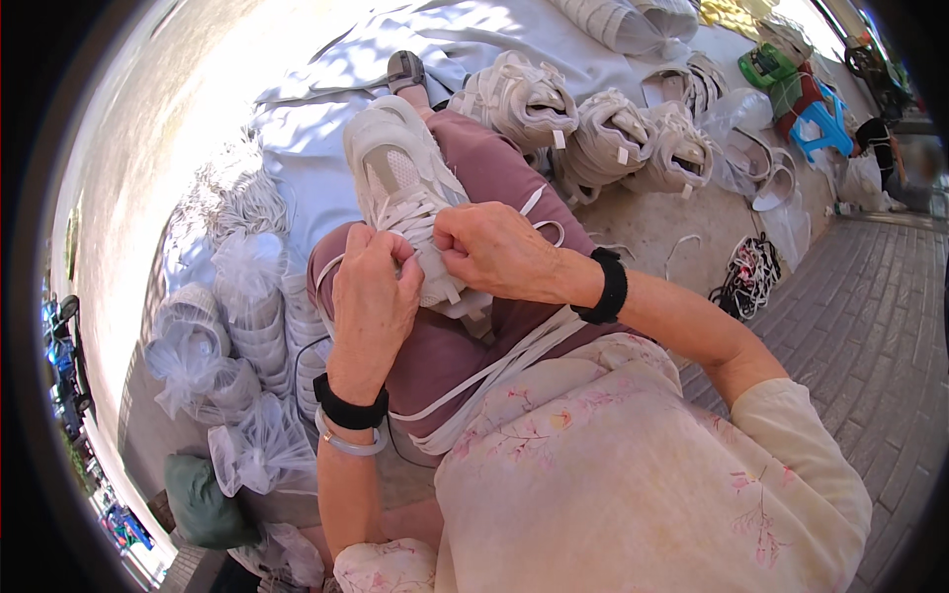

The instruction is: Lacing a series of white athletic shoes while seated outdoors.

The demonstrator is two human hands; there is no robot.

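Note:
An off-white sneaker [381,148] lies across my lap with its toe pointing away from me. Pale shoelaces [400,215] criss-cross over its tongue. My left hand [374,287] is closed at the left side of the lacing, fingertips pinched on a lace. Closed too, my right hand [509,252] pinches lace at the right edge of the eyelets, and a loose white lace loops out beyond it. The exact grip is partly hidden behind the fingers. A bundle of spare white laces [494,381] is draped over my thighs.
Several stacked sneakers [519,99] stand beyond my knee on a pale blue sheet [306,168]. To the left are bagged shoes [252,316] and a heap of white laces [237,193]. On the right lie a dark-and-white lace tangle [748,277] and a blue stool [822,124].

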